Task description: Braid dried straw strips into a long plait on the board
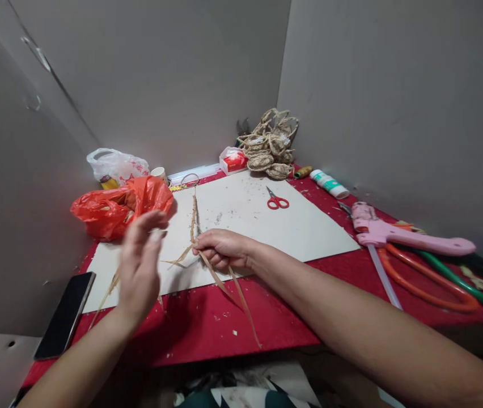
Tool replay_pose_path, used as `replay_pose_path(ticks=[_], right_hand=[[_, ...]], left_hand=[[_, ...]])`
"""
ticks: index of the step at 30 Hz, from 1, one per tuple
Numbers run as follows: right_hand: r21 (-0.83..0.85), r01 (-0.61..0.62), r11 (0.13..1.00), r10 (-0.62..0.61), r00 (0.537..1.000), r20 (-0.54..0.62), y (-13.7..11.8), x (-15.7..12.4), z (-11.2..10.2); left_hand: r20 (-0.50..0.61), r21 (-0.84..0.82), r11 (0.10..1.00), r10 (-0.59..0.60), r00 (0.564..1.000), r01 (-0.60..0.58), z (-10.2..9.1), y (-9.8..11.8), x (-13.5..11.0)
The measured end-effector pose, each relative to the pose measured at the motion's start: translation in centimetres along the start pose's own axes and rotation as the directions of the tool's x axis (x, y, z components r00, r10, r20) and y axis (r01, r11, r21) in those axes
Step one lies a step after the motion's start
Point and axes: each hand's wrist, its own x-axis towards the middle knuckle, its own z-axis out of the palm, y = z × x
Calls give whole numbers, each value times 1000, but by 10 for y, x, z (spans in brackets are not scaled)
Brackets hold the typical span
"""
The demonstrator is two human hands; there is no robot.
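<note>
My right hand [224, 248] is closed around the lower end of a thin braid of tan plant fibre [194, 218], which stretches away toward the back of the table. Loose flat fibre strands [216, 276] fan out from under its fingers to both sides, some hanging over the red cloth. My left hand [140, 263] is raised to the left of the braid, in front of the red bag. It is blurred, with fingers stretched out and apart from the thumb. More strands [107, 292] show beside and behind its wrist; whether they touch the hand is hidden.
A white board [241, 209] lies on the red cloth [207, 334]. Red-handled scissors [277, 199], a red plastic bag [109, 212], coiled straw pieces [269, 147] and a phone [63, 316] surround the braid. At right lie a pink glue gun [415, 235] and large orange-handled shears [428, 283]. Grey walls enclose the back.
</note>
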Motion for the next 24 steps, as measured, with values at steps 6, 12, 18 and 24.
replay_pose_path(ticks=[6,12,18,24], right_hand=[[-74,19,997,-17,1000,21,2,0,1],[-206,53,977,-53,999,4,7,-1,-5],[-529,167,832,-221,974,-39,9,1,-4],[-759,129,639,-293,952,-85,8,-2,3]], left_hand=[[532,-144,715,-527,663,684,23,-61,5],[505,-138,870,-350,789,474,22,-69,2],[594,-205,698,-469,654,687,17,-70,3],[622,-226,643,-483,616,732,20,-71,3]])
